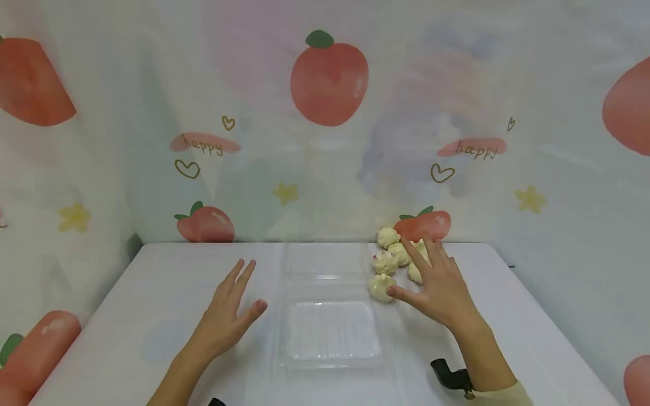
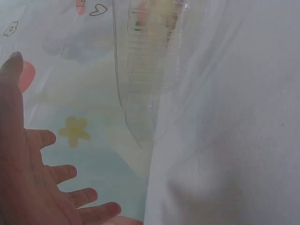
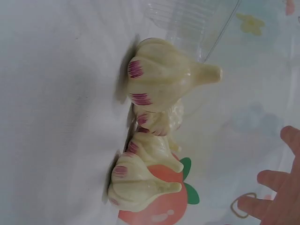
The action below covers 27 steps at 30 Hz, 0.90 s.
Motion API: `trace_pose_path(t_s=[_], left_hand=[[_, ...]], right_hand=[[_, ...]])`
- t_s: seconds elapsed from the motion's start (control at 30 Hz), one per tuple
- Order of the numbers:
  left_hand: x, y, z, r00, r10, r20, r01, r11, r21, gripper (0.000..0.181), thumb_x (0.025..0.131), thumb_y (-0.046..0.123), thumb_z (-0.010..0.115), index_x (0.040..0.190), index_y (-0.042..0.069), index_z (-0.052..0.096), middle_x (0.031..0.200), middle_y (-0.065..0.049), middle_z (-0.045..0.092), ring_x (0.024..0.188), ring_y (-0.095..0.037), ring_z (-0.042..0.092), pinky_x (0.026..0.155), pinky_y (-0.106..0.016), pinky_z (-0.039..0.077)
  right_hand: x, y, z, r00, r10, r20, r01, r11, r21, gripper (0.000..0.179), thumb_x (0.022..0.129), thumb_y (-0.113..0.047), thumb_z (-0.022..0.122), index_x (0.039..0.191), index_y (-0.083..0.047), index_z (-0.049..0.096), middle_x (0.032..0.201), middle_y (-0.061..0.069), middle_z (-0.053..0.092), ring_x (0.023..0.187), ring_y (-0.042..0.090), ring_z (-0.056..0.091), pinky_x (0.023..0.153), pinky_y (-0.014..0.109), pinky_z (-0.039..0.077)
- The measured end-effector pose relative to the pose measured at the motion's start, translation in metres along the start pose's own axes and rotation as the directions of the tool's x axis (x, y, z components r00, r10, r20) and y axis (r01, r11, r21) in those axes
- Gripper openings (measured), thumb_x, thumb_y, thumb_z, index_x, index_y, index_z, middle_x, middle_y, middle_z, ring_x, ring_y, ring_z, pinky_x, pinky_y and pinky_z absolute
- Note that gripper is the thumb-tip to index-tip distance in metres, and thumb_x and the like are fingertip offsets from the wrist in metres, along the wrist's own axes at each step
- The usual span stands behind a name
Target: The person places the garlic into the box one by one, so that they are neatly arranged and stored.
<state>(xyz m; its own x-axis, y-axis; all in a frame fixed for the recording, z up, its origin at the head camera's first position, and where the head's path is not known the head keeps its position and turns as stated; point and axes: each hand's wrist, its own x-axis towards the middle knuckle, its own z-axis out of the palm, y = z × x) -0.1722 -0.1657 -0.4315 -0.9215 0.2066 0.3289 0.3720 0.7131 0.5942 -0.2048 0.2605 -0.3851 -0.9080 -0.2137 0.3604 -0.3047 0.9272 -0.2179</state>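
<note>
Several white garlic bulbs [image 1: 382, 288] with purple streaks lie in a group at the back right of the table. My right hand [image 1: 431, 282] hovers over and beside them, its fingers spread and holding nothing; it covers part of the group. In the right wrist view the nearest garlic bulb [image 3: 161, 75] stands large, stem to the right, with the fingers [image 3: 272, 180] off to the side. A clear plastic box [image 1: 332, 332] sits in the middle, its hinged lid laid back. To its left is my left hand [image 1: 225, 316], thumb apart from straight fingers, with nothing in it.
The white table [image 1: 152, 299] runs back to a wall cloth [image 1: 325, 169] printed with fruit, hearts and the word happy. A black curved piece [image 1: 449, 375] is by the right wrist. The table's right edge slopes away past the right arm.
</note>
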Motion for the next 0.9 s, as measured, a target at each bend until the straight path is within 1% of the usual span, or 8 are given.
trace_pose_path(t_s=[0.07, 0.17, 0.27, 0.33, 0.43, 0.5, 0.73, 0.9], left_hand=[[0.000, 0.002, 0.003, 1.000, 0.016, -0.009, -0.017, 0.998, -0.064, 0.072, 0.099, 0.044, 0.057, 0.159, 0.035, 0.019, 0.165, -0.006, 0.020, 0.148, -0.041, 0.024, 0.101, -0.074, 0.032], [-0.001, 0.003, 0.009, 1.000, 0.028, -0.011, -0.029, 0.987, -0.161, 0.065, 0.101, 0.038, 0.054, 0.159, 0.029, 0.025, 0.162, -0.010, 0.028, 0.144, -0.040, 0.033, 0.102, -0.068, 0.038], [-0.002, 0.004, 0.015, 1.000, 0.004, 0.026, 0.005, 0.952, -0.307, 0.057, 0.105, 0.031, 0.048, 0.158, 0.023, 0.030, 0.159, -0.013, 0.033, 0.138, -0.043, 0.041, 0.099, -0.061, 0.046], [-0.003, 0.007, 0.020, 0.994, -0.047, 0.094, 0.084, 0.894, -0.440, 0.052, 0.107, 0.030, 0.042, 0.157, 0.023, 0.031, 0.158, -0.015, 0.032, 0.137, -0.046, 0.042, 0.099, -0.058, 0.047], [-0.007, 0.010, 0.024, 0.972, -0.134, 0.194, 0.226, 0.763, -0.606, 0.049, 0.108, 0.030, 0.036, 0.156, 0.022, 0.032, 0.158, -0.020, 0.031, 0.139, -0.049, 0.038, 0.100, -0.055, 0.048], [-0.010, 0.011, 0.026, 0.953, -0.181, 0.242, 0.299, 0.679, -0.670, 0.049, 0.108, 0.033, 0.033, 0.156, 0.021, 0.032, 0.158, -0.022, 0.030, 0.139, -0.051, 0.036, 0.098, -0.055, 0.049], [-0.018, 0.001, 0.028, 0.890, -0.233, 0.393, 0.456, 0.503, -0.735, 0.053, 0.107, 0.041, 0.036, 0.158, 0.026, 0.026, 0.159, -0.019, 0.027, 0.142, -0.049, 0.031, 0.088, -0.052, 0.055], [-0.016, -0.003, 0.027, 0.844, -0.250, 0.474, 0.536, 0.371, -0.758, 0.062, 0.104, 0.050, 0.041, 0.159, 0.028, 0.020, 0.160, -0.018, 0.025, 0.141, -0.043, 0.032, 0.089, -0.054, 0.054]], right_hand=[[0.000, 0.000, 0.001, 1.000, 0.016, -0.003, -0.016, 0.999, 0.036, 0.104, 0.077, -0.071, 0.070, 0.160, -0.031, 0.023, 0.165, 0.020, 0.015, 0.145, 0.052, 0.020, 0.107, 0.075, 0.019], [0.004, 0.000, 0.002, 0.999, 0.042, 0.004, -0.042, 0.996, 0.075, 0.102, 0.079, -0.070, 0.069, 0.160, -0.030, 0.022, 0.165, 0.019, 0.013, 0.145, 0.053, 0.021, 0.107, 0.074, 0.022], [0.008, 0.002, -0.001, 0.997, 0.076, 0.015, -0.077, 0.991, 0.110, 0.101, 0.081, -0.068, 0.069, 0.160, -0.028, 0.021, 0.166, 0.017, 0.011, 0.146, 0.049, 0.022, 0.102, 0.074, 0.030], [0.011, 0.003, -0.004, 0.995, 0.098, 0.021, -0.100, 0.986, 0.136, 0.101, 0.082, -0.066, 0.069, 0.161, -0.029, 0.019, 0.167, 0.014, 0.010, 0.146, 0.048, 0.022, 0.097, 0.075, 0.034], [0.015, 0.005, -0.008, 0.992, 0.124, 0.034, -0.128, 0.975, 0.179, 0.102, 0.082, -0.065, 0.070, 0.161, -0.032, 0.014, 0.168, 0.009, 0.007, 0.146, 0.048, 0.022, 0.094, 0.077, 0.035], [0.016, 0.005, -0.008, 0.990, 0.134, 0.052, -0.142, 0.969, 0.201, 0.103, 0.082, -0.064, 0.070, 0.161, -0.033, 0.012, 0.168, 0.007, 0.006, 0.146, 0.049, 0.022, 0.093, 0.078, 0.035], [0.015, 0.000, 0.009, 0.993, 0.057, 0.103, -0.076, 0.979, 0.189, 0.101, 0.079, -0.070, 0.070, 0.160, -0.033, 0.021, 0.166, 0.013, 0.016, 0.147, 0.046, 0.022, 0.092, 0.076, 0.039], [0.014, 0.002, 0.016, 0.995, 0.013, 0.102, -0.030, 0.986, 0.162, 0.096, 0.082, -0.061, 0.073, 0.159, -0.032, 0.024, 0.165, 0.010, 0.020, 0.146, 0.045, 0.027, 0.090, 0.072, 0.043]])
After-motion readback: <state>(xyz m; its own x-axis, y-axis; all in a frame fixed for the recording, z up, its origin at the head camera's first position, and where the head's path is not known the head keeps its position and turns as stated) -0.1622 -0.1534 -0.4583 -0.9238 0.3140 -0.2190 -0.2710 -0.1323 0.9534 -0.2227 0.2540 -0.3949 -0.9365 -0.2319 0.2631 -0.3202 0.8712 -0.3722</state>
